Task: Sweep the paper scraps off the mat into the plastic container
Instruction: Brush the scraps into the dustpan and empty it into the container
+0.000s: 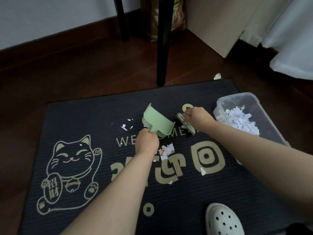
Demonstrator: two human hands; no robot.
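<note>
Holding, left hand (pixel 147 141): fingers curled round the handle of a green dustpan (pixel 157 119), which sits tilted over the middle of the mat, handle toward the person.
Holding, right hand (pixel 197 116): fingers wrapped round a small pale green brush (pixel 183 123) with dark bristles, just to the right of the dustpan.
Mat (pixel 84 116): dark and ribbed, lying on a dark wooden floor (pixel 67 73), printed with a waving cat (pixel 71 167) and gold lettering.
Paper scraps (pixel 166 150): a loose white cluster lies on the mat just beside the left hand; a few more are scattered left of the dustpan and others nearer the person.
Container (pixel 254 99): clear plastic, open, at the mat's right edge, near the right forearm; a heap of white shreds lies inside.
Stray scrap (pixel 217 76): on the floor just beyond the mat's far edge.
Table leg (pixel 163 39): black, standing at the far edge of the mat.
Shoe (pixel 223 219): white with holes, on the mat's near right corner.
</note>
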